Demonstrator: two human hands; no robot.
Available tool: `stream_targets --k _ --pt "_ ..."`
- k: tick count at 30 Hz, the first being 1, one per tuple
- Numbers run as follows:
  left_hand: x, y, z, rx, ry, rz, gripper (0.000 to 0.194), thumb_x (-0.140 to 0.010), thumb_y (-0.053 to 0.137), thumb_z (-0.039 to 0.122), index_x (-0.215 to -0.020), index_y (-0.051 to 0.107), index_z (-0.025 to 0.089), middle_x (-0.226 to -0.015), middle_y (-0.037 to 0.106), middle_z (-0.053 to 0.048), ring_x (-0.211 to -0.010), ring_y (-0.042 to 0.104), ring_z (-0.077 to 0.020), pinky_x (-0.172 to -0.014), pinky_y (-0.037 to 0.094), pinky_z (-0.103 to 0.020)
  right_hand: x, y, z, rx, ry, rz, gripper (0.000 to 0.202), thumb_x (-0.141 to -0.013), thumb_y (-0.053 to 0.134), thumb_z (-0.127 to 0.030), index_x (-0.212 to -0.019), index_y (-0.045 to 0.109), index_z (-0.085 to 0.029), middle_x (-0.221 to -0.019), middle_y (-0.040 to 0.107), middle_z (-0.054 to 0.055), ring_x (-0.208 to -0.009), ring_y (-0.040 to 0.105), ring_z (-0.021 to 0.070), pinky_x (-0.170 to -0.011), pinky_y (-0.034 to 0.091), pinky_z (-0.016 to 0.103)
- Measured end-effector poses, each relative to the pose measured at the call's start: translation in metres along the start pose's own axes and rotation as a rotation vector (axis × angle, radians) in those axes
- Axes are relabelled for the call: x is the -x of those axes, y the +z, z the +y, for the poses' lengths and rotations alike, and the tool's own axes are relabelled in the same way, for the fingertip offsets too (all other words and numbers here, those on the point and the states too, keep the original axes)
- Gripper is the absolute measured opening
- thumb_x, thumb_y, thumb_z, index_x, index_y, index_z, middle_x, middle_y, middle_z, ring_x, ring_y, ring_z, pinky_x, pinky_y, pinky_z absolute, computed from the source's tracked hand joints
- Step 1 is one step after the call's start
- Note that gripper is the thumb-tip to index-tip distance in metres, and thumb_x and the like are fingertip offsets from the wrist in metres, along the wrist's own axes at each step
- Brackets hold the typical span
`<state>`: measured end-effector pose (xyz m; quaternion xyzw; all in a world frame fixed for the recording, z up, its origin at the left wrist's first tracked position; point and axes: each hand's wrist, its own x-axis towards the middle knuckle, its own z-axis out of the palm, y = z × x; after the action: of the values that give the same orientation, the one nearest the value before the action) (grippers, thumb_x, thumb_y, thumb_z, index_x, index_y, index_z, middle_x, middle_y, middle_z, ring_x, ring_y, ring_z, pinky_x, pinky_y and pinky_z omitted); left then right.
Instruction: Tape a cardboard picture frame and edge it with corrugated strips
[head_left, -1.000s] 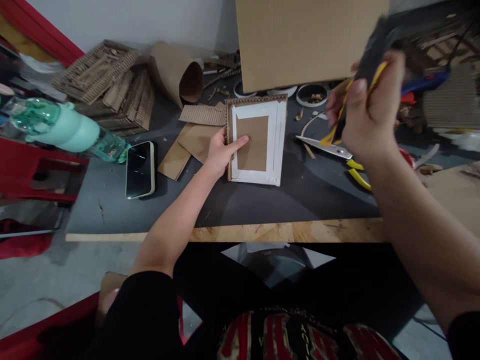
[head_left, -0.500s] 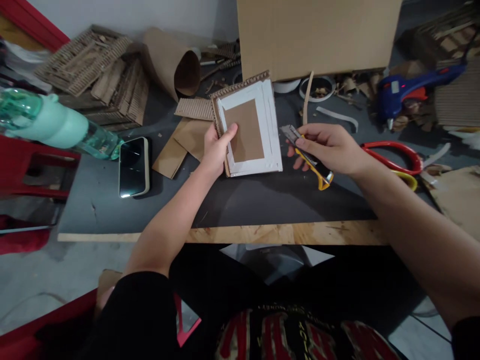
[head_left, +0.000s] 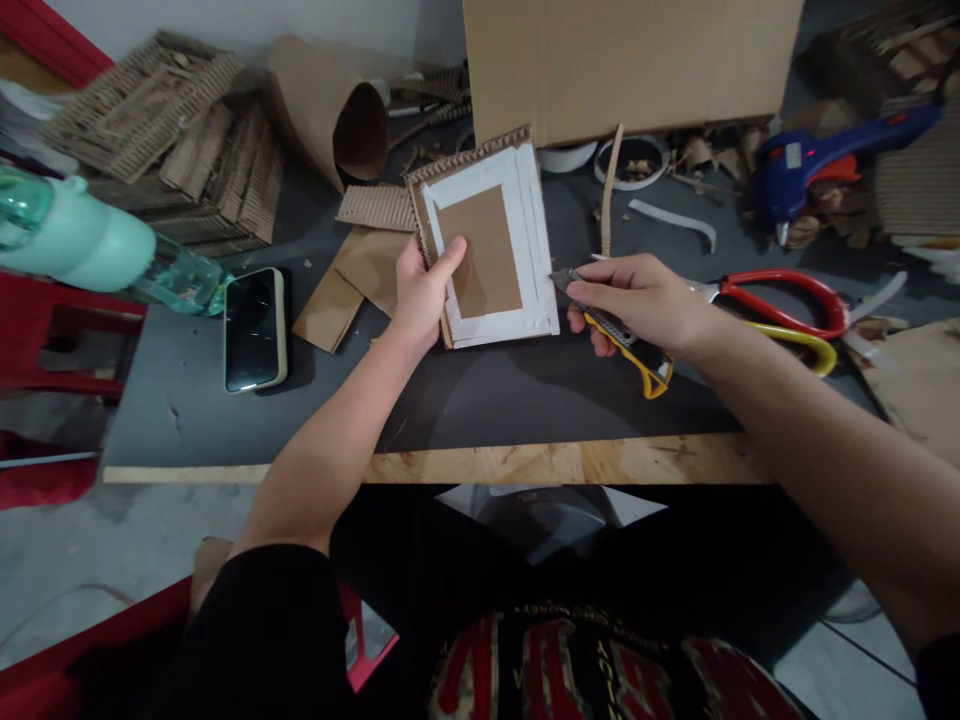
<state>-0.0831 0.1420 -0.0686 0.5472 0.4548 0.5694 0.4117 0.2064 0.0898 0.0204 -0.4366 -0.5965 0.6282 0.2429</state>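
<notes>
My left hand (head_left: 429, 285) grips a small cardboard frame (head_left: 481, 250) by its left side, thumb on the front and the other fingers behind, out of sight. The frame has a white border around a brown panel, with corrugated edging along its top and left. In my right hand (head_left: 634, 300) is a yellow and black utility knife (head_left: 619, 335), held between thumb and fingers. Its tip points left and sits at the frame's right edge; whether it touches I cannot tell. Red and yellow-handled scissors (head_left: 784, 290) lie just beyond my right wrist.
A phone (head_left: 256, 328) and a mint water bottle (head_left: 105, 240) are on the left, below stacked corrugated pieces (head_left: 225, 180). Cardboard strips (head_left: 330, 305) lie beside the frame. A large cardboard sheet (head_left: 630, 70) stands behind, with a tape roll (head_left: 634, 180) and a blue glue gun (head_left: 817, 170) nearby.
The knife has moved left, closing the gap to the frame's right edge. My left hand keeps its hold on the frame. The whole view has shifted slightly.
</notes>
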Motion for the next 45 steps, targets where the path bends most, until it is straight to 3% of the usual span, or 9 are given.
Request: stream_targets --k 5,13,22,31,39,45 --pt "0.0 0.0 0.003 0.017 -0.024 0.02 0.068 -0.078 0.086 0.081 -0.112 0.069 0.024 -0.123 0.08 -0.011 -0.129 0.077 -0.0384 -0.113 0.063 -0.057 -0.001 0.001 0.003 -0.132 0.007 -0.024 0.022 -0.1 0.074 -0.042 -0.097 0.067 -0.021 -0.066 0.062 -0.004 -0.039 0.053 0.0084 -0.036 0.041 0.023" --pt "0.0 0.001 0.006 0.015 -0.044 0.045 0.072 -0.072 0.089 0.083 -0.11 0.069 0.025 -0.12 0.082 -0.01 -0.127 0.077 -0.0371 -0.113 0.064 -0.055 0.001 -0.001 0.004 -0.102 -0.006 -0.042 0.018 -0.105 0.071 -0.039 -0.104 0.068 -0.022 -0.067 0.058 -0.004 -0.041 0.049 0.0065 -0.038 0.039 0.023" --pt "-0.001 -0.002 0.0 0.0 -0.015 0.012 0.067 -0.079 0.085 0.082 -0.113 0.07 0.026 -0.123 0.081 -0.012 -0.134 0.074 -0.0388 -0.116 0.061 -0.056 0.002 0.0 0.005 0.012 0.003 -0.024 0.025 -0.106 0.069 -0.045 -0.118 0.069 -0.023 -0.068 0.058 -0.005 -0.043 0.047 0.0082 -0.042 0.042 0.026" --pt "0.0 -0.002 0.003 -0.024 -0.007 0.003 0.069 -0.079 0.084 0.083 -0.114 0.07 0.026 -0.122 0.08 -0.011 -0.137 0.072 -0.0394 -0.118 0.059 -0.057 0.001 -0.003 0.005 -0.001 0.024 -0.07 0.034 -0.101 0.073 -0.056 -0.096 0.066 -0.023 -0.065 0.057 -0.005 -0.042 0.048 0.0077 -0.04 0.04 0.025" --pt "0.003 0.001 0.01 -0.04 -0.045 0.043 0.073 -0.07 0.09 0.083 -0.112 0.073 0.026 -0.122 0.082 -0.012 -0.126 0.076 -0.0401 -0.115 0.06 -0.062 -0.001 -0.009 0.006 0.044 0.074 -0.096 0.041 -0.1 0.074 -0.06 -0.099 0.075 -0.019 -0.069 0.066 0.0 -0.045 0.051 0.0089 -0.045 0.043 0.029" --pt "0.004 0.001 0.008 -0.054 -0.023 0.031 0.071 -0.074 0.087 0.083 -0.115 0.073 0.027 -0.126 0.081 -0.012 -0.128 0.075 -0.0407 -0.117 0.058 -0.063 0.0 -0.004 0.003 0.251 0.024 -0.04 0.039 -0.104 0.065 -0.059 -0.089 0.071 -0.023 -0.065 0.066 -0.003 -0.041 0.049 0.0084 -0.046 0.039 0.029"
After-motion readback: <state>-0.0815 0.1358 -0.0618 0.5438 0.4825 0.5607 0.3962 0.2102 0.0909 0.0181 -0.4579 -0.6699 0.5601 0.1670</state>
